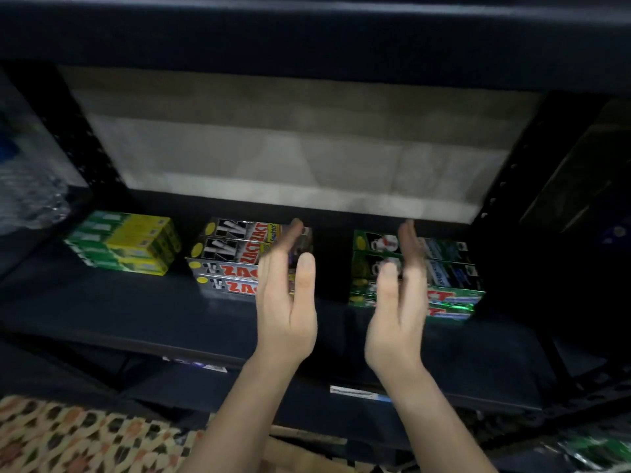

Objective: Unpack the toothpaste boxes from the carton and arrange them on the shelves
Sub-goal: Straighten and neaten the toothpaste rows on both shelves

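Dark metal shelving unit (102,312), seen from above and in front; its upper shelf (307,35) crosses the top of the view as a broad dark band. Perforated black uprights (88,141) stand at left and right. Behind the unit, a pale grey wall (290,148) with faint panel seams, brightest along its lower strip. Clear crinkled plastic wrapping (30,186), blurred, at far left. White label strip (355,392) on a lower shelf edge. Patterned floor covering (61,438) in cream, orange and brown at bottom left. Light dim overall; the frame is blurred.
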